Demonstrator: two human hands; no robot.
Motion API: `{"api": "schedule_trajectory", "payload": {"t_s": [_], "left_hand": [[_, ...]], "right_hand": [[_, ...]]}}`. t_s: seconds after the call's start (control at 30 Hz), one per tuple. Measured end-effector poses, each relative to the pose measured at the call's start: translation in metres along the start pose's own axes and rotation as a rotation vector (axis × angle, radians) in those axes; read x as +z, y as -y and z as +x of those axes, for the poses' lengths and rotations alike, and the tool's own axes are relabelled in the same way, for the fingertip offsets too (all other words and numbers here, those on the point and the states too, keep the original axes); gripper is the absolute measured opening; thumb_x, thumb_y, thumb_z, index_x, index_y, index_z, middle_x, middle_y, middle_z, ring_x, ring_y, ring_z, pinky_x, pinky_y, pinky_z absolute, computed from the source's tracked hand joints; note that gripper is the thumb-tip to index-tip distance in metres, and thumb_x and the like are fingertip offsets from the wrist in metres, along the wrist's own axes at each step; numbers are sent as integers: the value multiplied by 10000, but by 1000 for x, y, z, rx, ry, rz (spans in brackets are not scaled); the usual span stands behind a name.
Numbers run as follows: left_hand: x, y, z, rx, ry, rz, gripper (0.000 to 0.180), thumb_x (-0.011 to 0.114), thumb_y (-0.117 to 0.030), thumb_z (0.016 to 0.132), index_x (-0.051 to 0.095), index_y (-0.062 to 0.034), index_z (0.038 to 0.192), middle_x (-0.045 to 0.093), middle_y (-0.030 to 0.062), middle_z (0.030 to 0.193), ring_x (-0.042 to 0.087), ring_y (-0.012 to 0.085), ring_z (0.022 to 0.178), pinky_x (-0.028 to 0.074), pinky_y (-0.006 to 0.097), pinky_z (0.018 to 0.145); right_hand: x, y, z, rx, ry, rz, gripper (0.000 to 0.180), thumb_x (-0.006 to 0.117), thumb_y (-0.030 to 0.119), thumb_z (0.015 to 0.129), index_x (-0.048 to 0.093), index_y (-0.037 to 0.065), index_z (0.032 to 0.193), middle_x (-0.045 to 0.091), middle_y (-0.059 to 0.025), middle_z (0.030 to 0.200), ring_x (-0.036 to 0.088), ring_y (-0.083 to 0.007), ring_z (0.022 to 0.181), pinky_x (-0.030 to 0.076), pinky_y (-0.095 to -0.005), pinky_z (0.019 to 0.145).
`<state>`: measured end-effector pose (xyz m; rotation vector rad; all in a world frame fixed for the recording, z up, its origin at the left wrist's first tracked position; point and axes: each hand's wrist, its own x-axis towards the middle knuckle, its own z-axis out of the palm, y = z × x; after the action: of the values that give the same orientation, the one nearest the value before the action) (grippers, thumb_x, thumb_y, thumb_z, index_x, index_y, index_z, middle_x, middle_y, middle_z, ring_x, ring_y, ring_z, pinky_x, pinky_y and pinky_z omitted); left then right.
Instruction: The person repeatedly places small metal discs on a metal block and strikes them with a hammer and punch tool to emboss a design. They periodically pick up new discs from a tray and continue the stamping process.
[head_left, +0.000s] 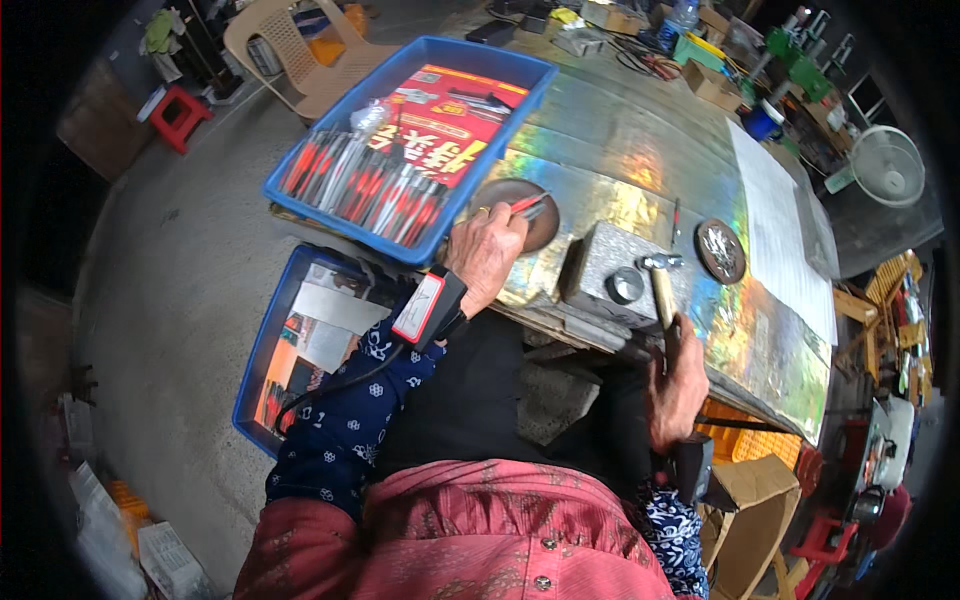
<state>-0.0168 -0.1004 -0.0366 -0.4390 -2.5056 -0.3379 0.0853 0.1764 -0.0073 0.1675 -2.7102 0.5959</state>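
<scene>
My left hand [484, 255] is closed on a slender red-and-dark piece [526, 206], its kind not clear, held over a round brown dish [545, 232]. Beside that hand, a blue tray [548, 75] carries rows of similar slender red, black and silver pieces [365, 190] and a red printed sheet [455, 125]. My right hand [680, 385] grips a hammer [663, 295] by its wooden handle. The hammer's head rests by a speckled stone block [600, 260], on which a small round metal cup [625, 286] sits.
Right of the block stands a brown dish [722, 250] of small metal bits, near a thin red-tipped tool [677, 220]. A second blue tray [245, 385] is low at my left. A plastic chair [290, 50] stands behind the tray; a cardboard box [750, 500] is at my right.
</scene>
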Motion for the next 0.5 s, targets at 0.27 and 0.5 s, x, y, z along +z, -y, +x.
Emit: {"api": "schedule_trajectory", "payload": {"t_s": [0.27, 0.5], "left_hand": [[-57, 78, 7, -218, -101, 57, 186, 608, -84, 849, 686, -95, 1018, 616, 127, 829, 655, 322, 739, 522, 417, 618], [-67, 130, 4, -287, 23, 173, 387, 676, -55, 808, 640, -149, 1182, 604, 144, 896, 629, 351, 819, 500, 445, 681]], "right_hand": [[1, -3, 1, 8, -3, 33, 554, 622, 3, 833, 442, 37, 1355, 570, -240, 1104, 584, -441, 974, 482, -456, 802], [1, -3, 1, 7, 5, 2, 519, 612, 36, 859, 443, 28, 1349, 560, -242, 1052, 582, -443, 932, 482, -464, 759]]}}
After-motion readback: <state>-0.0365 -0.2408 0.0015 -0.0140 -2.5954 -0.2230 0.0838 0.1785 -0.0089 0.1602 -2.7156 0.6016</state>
